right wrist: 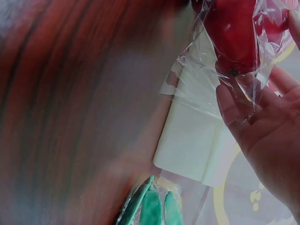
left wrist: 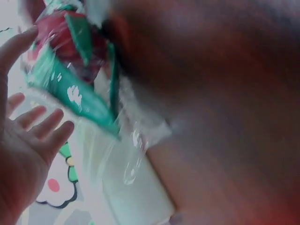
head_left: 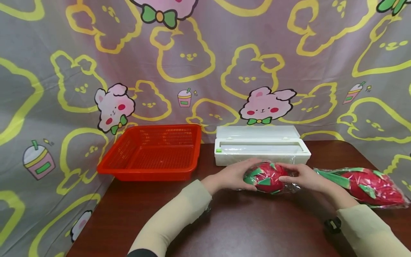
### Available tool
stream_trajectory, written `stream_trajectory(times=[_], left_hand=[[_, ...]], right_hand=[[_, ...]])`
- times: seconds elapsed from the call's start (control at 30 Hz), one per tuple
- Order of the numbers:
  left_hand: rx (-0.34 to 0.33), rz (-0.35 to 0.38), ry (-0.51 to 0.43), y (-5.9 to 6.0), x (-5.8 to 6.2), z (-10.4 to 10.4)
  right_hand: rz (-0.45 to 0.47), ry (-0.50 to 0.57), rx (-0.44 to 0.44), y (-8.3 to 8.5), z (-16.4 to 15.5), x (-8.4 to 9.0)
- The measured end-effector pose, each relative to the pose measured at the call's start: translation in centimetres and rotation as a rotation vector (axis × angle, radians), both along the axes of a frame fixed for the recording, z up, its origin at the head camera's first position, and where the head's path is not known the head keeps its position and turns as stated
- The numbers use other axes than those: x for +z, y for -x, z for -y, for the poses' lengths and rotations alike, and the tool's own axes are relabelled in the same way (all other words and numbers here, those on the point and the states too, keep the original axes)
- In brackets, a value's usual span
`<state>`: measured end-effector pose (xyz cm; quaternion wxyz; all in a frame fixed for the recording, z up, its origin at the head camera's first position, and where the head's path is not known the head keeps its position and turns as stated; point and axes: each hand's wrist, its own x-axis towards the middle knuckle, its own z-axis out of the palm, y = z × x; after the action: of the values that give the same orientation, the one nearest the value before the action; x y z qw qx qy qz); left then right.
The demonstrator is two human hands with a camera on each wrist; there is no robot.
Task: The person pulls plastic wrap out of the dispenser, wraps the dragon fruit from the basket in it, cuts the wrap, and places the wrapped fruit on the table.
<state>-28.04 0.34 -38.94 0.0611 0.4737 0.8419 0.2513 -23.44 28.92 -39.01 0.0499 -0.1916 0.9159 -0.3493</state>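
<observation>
A red dragon fruit (head_left: 268, 177) with green leaf flaps, loosely covered in clear plastic film (right wrist: 187, 77), is between the two hands over the table's middle. My left hand (head_left: 236, 175) holds its leafy end, thumb on the near side; in the left wrist view several fingers (left wrist: 44, 124) spread beside the film. The right hand (head_left: 303, 177) grips the opposite end, thumb on the red skin and fingers behind, among loose film. Just behind stands a white cling film dispenser (head_left: 261, 159) with its lid raised; film hangs over its front.
To the right, beyond the right forearm, lies a second film-wrapped dragon fruit (head_left: 372, 185). A red plastic basket (head_left: 154, 175) stands at the back left. A small dark object (head_left: 334, 225) sits by the right sleeve. A patterned curtain (head_left: 205, 64) hangs behind the brown table (head_left: 237, 228).
</observation>
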Motion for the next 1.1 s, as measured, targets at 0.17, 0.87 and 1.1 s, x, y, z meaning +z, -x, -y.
stream_trajectory(times=[0.17,0.87,1.1], left_hand=[[-0.007,-0.014,0.037,0.3,-1.0,-0.9],[0.125,0.047,0.060,0.9,-0.8,-1.1],[0.120,0.055,0.066,1.1,-0.9,-1.0]], right_hand=[[0.006,-0.012,-0.019,0.2,0.0,0.1],[-0.227,-0.047,-0.076,-3.0,-4.3,-0.9],[-0.240,-0.019,-0.134,-2.2,-4.1,-0.9]])
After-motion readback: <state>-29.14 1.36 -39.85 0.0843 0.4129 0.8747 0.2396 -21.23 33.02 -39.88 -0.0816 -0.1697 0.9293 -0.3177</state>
